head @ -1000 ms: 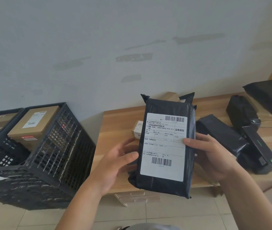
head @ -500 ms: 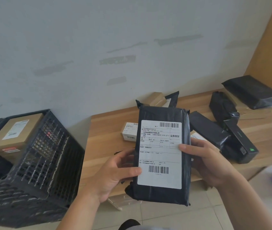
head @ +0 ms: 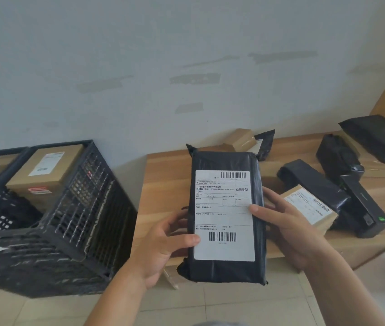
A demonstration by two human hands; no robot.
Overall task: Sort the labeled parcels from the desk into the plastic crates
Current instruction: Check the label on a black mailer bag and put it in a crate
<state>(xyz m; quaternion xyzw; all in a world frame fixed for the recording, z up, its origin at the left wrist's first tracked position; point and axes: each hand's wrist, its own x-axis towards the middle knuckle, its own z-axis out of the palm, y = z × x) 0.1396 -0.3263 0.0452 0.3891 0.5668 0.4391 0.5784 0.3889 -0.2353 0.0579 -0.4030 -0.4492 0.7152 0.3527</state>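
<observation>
Black poly parcel held upright, long axis vertical, label facing camera, above worktop edge. Left hand and right hand both grip its sides. Crate sits leftward, nearer left hand; probably label-reading step.

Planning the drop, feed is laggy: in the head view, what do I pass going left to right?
Black plastic crate holding a cardboard box → left hand → black labeled parcel → right hand → small cardboard box → black label printer.
</observation>
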